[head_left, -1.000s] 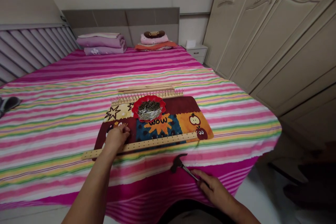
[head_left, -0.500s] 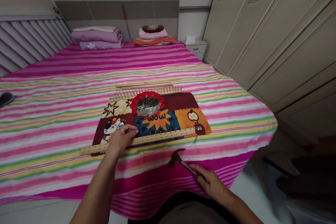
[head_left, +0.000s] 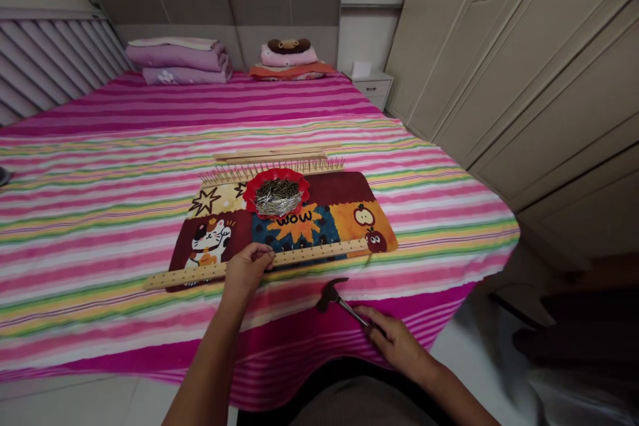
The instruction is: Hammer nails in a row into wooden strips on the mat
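My left hand (head_left: 249, 267) is pinched over the wooden strip (head_left: 200, 273), thumb and forefinger together at a nail that the fingers mostly hide. Rows of small dark holes run along the strip, and several nails stand upright in its right part. In my right hand (head_left: 394, 338) is the handle of a claw hammer (head_left: 330, 293), its head low over the bed's near edge. Beyond the strip, a red scalloped bowl (head_left: 248, 193) holds a heap of nails (head_left: 278, 198). Underneath lies a patterned mat (head_left: 344, 190) with a cat, apples and "WOW".
Behind the bowl lies another wooden strip (head_left: 335, 170) bristling with nails, with bare wooden strips (head_left: 274, 154) behind it. Everything rests on a striped bedspread (head_left: 439, 200). Folded bedding (head_left: 184, 60) is stacked at the headboard; wardrobes (head_left: 499, 66) stand on the right.
My left hand has moved right along the strip and down onto it. The hammer stays in my right hand near the same place. The view has shifted slightly.
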Demonstrator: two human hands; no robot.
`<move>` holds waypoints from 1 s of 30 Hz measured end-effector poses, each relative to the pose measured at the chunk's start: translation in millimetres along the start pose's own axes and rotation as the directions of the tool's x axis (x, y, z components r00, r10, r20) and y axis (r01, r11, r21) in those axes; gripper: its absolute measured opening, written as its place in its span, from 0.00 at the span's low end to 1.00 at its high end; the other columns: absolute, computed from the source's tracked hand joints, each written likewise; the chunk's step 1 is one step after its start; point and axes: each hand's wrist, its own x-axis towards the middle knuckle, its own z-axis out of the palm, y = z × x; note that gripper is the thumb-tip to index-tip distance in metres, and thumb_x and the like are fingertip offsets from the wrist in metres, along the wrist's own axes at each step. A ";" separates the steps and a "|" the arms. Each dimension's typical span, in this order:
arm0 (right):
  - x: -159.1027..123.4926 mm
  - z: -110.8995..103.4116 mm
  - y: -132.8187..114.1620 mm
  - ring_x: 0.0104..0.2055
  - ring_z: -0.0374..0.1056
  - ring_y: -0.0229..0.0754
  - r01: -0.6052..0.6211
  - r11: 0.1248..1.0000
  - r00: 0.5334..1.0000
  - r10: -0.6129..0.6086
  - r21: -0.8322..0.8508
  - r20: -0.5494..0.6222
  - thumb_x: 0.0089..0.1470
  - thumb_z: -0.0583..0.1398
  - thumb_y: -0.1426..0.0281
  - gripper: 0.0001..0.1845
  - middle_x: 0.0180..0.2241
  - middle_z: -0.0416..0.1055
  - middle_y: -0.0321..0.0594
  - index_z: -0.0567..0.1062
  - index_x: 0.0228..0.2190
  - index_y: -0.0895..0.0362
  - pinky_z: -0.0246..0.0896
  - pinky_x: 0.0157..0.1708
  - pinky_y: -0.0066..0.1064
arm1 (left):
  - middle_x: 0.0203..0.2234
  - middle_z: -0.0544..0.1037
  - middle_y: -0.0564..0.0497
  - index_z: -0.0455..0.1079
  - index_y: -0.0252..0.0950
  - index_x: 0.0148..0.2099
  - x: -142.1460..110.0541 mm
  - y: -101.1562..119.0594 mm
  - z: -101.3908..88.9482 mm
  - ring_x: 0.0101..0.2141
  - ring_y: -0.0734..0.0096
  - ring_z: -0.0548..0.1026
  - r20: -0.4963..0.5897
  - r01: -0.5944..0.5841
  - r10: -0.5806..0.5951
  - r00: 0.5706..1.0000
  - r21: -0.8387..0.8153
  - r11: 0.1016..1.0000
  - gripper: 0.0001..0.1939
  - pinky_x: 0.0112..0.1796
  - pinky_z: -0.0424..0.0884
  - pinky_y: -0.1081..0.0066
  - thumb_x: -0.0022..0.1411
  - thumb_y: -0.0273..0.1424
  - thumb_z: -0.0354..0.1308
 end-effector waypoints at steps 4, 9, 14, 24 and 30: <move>0.2 -0.7 -2.4 0.50 0.70 0.46 -0.002 1.000 1.000 0.002 0.002 0.002 0.59 0.52 0.68 0.20 0.49 0.74 0.46 0.70 0.52 0.58 0.66 0.49 0.36 | 0.15 0.71 0.56 0.70 0.39 0.25 -2.0 1.2 0.3 0.20 0.74 0.68 -0.018 -0.018 0.019 1.000 0.035 0.999 0.09 0.23 0.63 0.75 0.39 0.38 0.61; 0.9 -1.4 -6.4 0.49 0.71 0.47 -0.016 1.000 1.000 0.016 0.011 -0.001 0.59 0.52 0.67 0.20 0.48 0.75 0.47 0.71 0.51 0.58 0.66 0.49 0.37 | 0.14 0.71 0.57 0.69 0.39 0.24 -3.4 3.6 0.3 0.19 0.75 0.68 -0.036 -0.034 0.036 0.999 0.060 0.998 0.07 0.23 0.63 0.75 0.41 0.36 0.60; 0.8 -1.3 -6.0 0.49 0.71 0.47 -0.006 1.000 1.000 0.006 0.001 -0.001 0.59 0.52 0.68 0.20 0.48 0.74 0.47 0.71 0.51 0.58 0.65 0.50 0.37 | 0.15 0.72 0.57 0.70 0.40 0.24 -4.0 1.9 1.3 0.20 0.74 0.69 -0.048 -0.068 0.078 0.996 0.186 0.980 0.05 0.25 0.63 0.75 0.43 0.35 0.57; 7.5 -5.3 -84.0 0.47 0.71 0.44 0.151 0.988 0.988 -0.153 -0.044 -0.038 0.61 0.50 0.71 0.21 0.48 0.74 0.43 0.66 0.55 0.51 0.68 0.45 0.33 | 0.24 0.76 0.54 0.72 0.41 0.26 -7.9 -10.3 5.2 0.29 0.68 0.73 -0.095 -0.214 0.265 0.960 0.365 0.906 0.06 0.33 0.66 0.71 0.47 0.35 0.55; 55.9 -14.1 -131.9 0.38 0.71 0.45 0.305 0.904 0.940 -0.336 -0.299 -0.057 0.60 0.48 0.74 0.25 0.38 0.74 0.45 0.61 0.58 0.54 0.70 0.38 0.37 | 0.23 0.74 0.54 0.72 0.41 0.25 -9.0 -13.2 5.8 0.27 0.70 0.71 -0.099 -0.233 0.293 0.951 0.394 0.889 0.05 0.31 0.63 0.72 0.48 0.33 0.55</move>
